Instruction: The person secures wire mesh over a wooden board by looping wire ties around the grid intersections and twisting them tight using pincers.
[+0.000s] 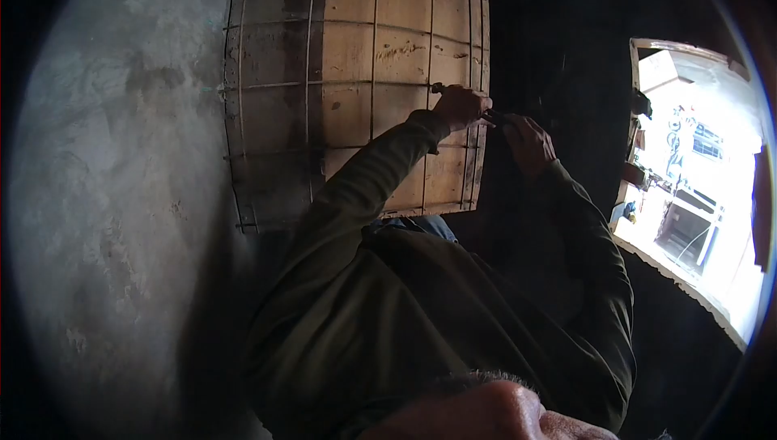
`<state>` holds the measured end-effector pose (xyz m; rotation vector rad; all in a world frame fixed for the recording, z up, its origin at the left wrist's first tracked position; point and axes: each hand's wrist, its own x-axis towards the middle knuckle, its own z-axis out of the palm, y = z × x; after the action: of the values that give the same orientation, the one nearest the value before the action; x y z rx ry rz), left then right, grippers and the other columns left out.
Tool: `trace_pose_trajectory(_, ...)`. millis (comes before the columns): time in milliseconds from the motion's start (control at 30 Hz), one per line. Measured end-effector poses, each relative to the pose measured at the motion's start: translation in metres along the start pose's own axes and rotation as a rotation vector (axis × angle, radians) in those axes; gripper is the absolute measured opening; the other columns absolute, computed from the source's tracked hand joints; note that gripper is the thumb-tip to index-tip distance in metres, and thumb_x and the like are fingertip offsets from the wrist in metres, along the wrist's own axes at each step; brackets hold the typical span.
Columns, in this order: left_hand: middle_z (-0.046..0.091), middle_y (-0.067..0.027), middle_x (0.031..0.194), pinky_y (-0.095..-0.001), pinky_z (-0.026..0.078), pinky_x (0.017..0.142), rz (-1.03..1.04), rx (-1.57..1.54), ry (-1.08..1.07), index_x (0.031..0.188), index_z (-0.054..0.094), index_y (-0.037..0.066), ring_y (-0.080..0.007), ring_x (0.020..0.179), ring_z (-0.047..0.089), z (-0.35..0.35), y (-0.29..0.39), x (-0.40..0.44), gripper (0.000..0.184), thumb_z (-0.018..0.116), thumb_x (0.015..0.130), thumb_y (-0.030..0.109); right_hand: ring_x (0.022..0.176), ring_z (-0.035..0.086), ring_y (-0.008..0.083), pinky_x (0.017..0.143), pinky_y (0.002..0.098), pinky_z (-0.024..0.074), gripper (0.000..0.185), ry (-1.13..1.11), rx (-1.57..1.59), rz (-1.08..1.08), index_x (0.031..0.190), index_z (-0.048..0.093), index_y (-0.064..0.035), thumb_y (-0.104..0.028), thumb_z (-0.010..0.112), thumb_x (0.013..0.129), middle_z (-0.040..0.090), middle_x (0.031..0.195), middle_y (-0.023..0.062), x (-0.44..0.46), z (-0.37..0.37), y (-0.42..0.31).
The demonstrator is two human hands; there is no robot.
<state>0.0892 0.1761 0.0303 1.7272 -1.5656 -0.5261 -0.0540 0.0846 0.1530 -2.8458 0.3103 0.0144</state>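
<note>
A dark, slim tool [496, 118] sits between the left hand [464, 107] and right hand [531, 145], by the panel's [401, 4] right edge; I cannot tell whether fingers pinch.

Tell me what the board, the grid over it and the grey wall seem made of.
Board: probably bare wood, given its tan, scuffed face.
Grid: likely steel, dull and dark, judging by its thin crossing bars.
Wall: perhaps cement plaster, unpainted-looking, with mottled grey patches.

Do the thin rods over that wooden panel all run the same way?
No, the rods cross one another, making a grid over the panel.
</note>
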Motion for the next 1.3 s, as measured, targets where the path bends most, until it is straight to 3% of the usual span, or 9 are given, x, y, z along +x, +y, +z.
trace_pose_trajectory(200,0.057,-0.007,0.089,-0.0368,0.045,0.078,0.226,0.23,0.539,0.083,0.055,0.008,-0.021,0.089,0.058,0.027,0.004,-0.018,0.019,0.067,0.076,0.022,0.076,0.06,0.0384,0.069,0.0449,0.0469,0.028,-0.493,-0.042,0.054,0.109,0.055,-0.0056,-0.026,0.05,0.091,0.063,0.08,0.0169,0.001,0.009,0.023)
trace_pose_trajectory(267,0.057,-0.0068,0.084,-0.0364,0.046,0.074,0.232,0.175,0.482,0.083,0.056,0.009,-0.0215,0.083,0.059,0.031,-0.003,-0.009,0.017,0.064,0.079,0.023,0.073,0.063,0.0319,0.069,0.041,0.0487,0.023,-0.558,0.609,0.866,0.097,0.058,-0.005,-0.026,0.051,0.09,0.064,0.08,0.0117,0.005,0.005,0.02)
trace_pose_trajectory(467,0.058,-0.0097,0.066,-0.0399,0.049,0.061,0.194,0.035,0.021,0.083,0.063,0.014,-0.0254,0.064,0.061,0.026,-0.022,0.007,0.027,0.06,0.081,0.04,0.098,0.058,0.0289,0.082,0.0388,0.0483,0.024,-0.342,-0.146,0.157,0.104,0.061,-0.0106,-0.025,0.052,0.087,0.06,0.105,0.0118,0.021,-0.012,-0.009)
trace_pose_trajectory(733,0.061,-0.008,0.077,-0.0391,0.046,0.07,0.285,0.123,0.552,0.095,0.059,0.008,-0.0271,0.079,0.06,0.01,0.012,-0.01,0.029,0.068,0.076,0.029,0.075,0.063,0.0279,0.063,0.0396,0.0505,0.014,-0.371,0.203,-0.214,0.086,0.061,-0.0098,-0.022,0.058,0.08,0.062,0.085,0.009,0.02,0.017,0.054)
trace_pose_trajectory(1000,0.063,-0.0116,0.086,-0.036,0.049,0.069,-0.042,-0.063,-0.303,0.092,0.059,0.007,-0.0296,0.084,0.061,-0.016,0.003,0.014,0.037,0.076,0.069,0.031,0.071,0.062,0.0321,0.061,0.0436,0.0487,0.025,-0.093,-0.098,0.261,0.091,0.059,-0.0076,-0.031,0.058,0.082,0.061,0.071,0.0125,-0.006,-0.002,-0.009)
trace_pose_trajectory(1167,0.059,-0.0158,0.092,-0.0409,0.048,0.072,0.26,0.115,0.163,0.1,0.054,0.007,-0.0365,0.088,0.057,0.003,-0.004,-0.008,0.043,0.076,0.066,0.019,0.074,0.062,0.0334,0.065,0.043,0.0482,0.03,-0.664,0.367,0.193,0.098,0.06,-0.0078,-0.034,0.054,0.085,0.062,0.074,0.0141,0.009,0.005,0.051)
trace_pose_trajectory(1200,0.06,-0.0159,0.093,-0.0419,0.048,0.071,0.27,0.058,0.088,0.1,0.054,0.008,-0.0363,0.086,0.058,0.015,-0.013,-0.012,0.04,0.074,0.066,0.015,0.075,0.062,0.0325,0.068,0.0429,0.0484,0.034,-0.246,0.308,-0.251,0.102,0.06,-0.0088,-0.038,0.052,0.085,0.062,0.072,0.0134,-0.003,0.046,0.08)
trace_pose_trajectory(1267,0.06,-0.0161,0.095,-0.0439,0.048,0.067,0.243,-0.143,-0.043,0.104,0.057,0.011,-0.0355,0.08,0.059,0.014,-0.019,-0.015,0.039,0.067,0.067,0.004,0.082,0.062,0.0314,0.074,0.043,0.0478,0.042,-0.598,0.124,0.582,0.105,0.057,-0.0062,-0.042,0.053,0.084,0.063,0.083,0.0135,0.011,-0.018,-0.001)
trace_pose_trajectory(1300,0.061,-0.0169,0.096,-0.0444,0.048,0.065,0.2,-0.173,-0.159,0.108,0.058,0.013,-0.034,0.078,0.06,0.018,-0.024,-0.014,0.042,0.067,0.068,0.005,0.087,0.06,0.0316,0.077,0.0429,0.0469,0.045,-0.404,0.013,0.336,0.106,0.056,-0.0051,-0.044,0.053,0.083,0.061,0.09,0.0136,0.001,-0.02,-0.009)
